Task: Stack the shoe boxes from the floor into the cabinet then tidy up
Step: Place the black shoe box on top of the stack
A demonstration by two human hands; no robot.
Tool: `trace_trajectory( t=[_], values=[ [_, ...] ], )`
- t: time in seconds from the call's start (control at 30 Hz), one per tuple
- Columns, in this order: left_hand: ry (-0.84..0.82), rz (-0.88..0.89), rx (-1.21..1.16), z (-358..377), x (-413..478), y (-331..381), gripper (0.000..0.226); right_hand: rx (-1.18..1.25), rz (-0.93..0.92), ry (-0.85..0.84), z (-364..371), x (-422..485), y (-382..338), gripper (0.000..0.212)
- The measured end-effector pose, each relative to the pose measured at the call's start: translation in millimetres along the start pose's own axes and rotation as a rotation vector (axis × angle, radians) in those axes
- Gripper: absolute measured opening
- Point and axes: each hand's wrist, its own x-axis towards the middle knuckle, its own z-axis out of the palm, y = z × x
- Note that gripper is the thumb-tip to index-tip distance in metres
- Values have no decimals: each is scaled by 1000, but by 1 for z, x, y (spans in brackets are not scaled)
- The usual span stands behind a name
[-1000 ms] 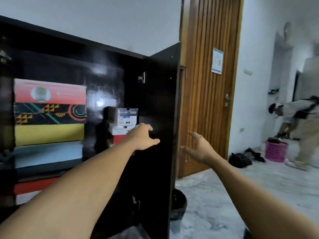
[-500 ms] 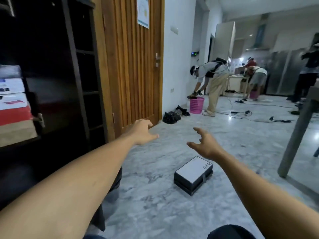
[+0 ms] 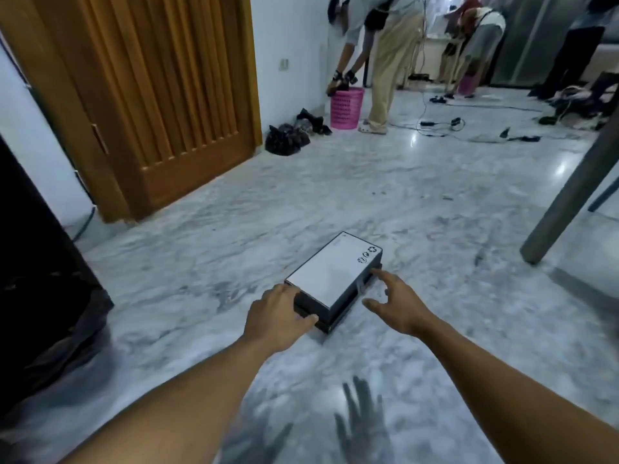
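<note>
**Both hands down at the shoe box on the floor**

A single shoe box (image 3: 330, 279) lies flat on the grey-white marble floor (image 3: 201, 262), out in the open and well apart from the dark cabinet (image 3: 30, 246) that fills the left edge of the view. The box has a black base and a pale lid. It sits at a slant, with small printed symbols at its far end.

The left hand (image 3: 274, 316) is cupped over the near left corner of the box. Its thumb lies along the near end wall and its fingers bend down over the left side, so its grip wraps that corner, though the fingertips are hidden behind the hand. The box rests on the floor.

The right hand (image 3: 398, 306) sits just beside the right long side, its grip wide and holding nothing, with fingers spread and thumb pointing toward the box. The index fingertip (image 3: 376, 272) is at the box's right edge; whether it touches I cannot tell.

Both bare forearms reach in from the bottom of the view, and blurred hand shadows fall on the floor between them.

Farther back, a ribbed wooden door (image 3: 160, 95) stands to the right of the cabinet. Black bags (image 3: 286, 139) lie on the floor by the wall past the door. Beside them a person (image 3: 385, 61) bends over a pink basket (image 3: 346, 108). Cables (image 3: 435, 123) trail over the floor behind, and a grey table leg (image 3: 569, 182) slants up at the right
</note>
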Motion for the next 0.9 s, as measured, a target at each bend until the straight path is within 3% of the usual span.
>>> trace_trajectory(
  t=[0.17,0.4,0.6,0.77,0.9],
  values=[
    [35,32,25,88,47,-3,60,-3,51,-41,41,47,61,74],
    [70,-13,44,154,109,-10,64,46,73,-44,77,106,96,73],
    [175,-45,-31,174,125,-26,46,112,93,15,91,126,118,74],
    [223,37,-163,166,115,-87,38,147,84,197,92,118,140,86],
    [265,58,-272,153,110,-128,33,143,70,216,100,97,154,94]
  ],
)
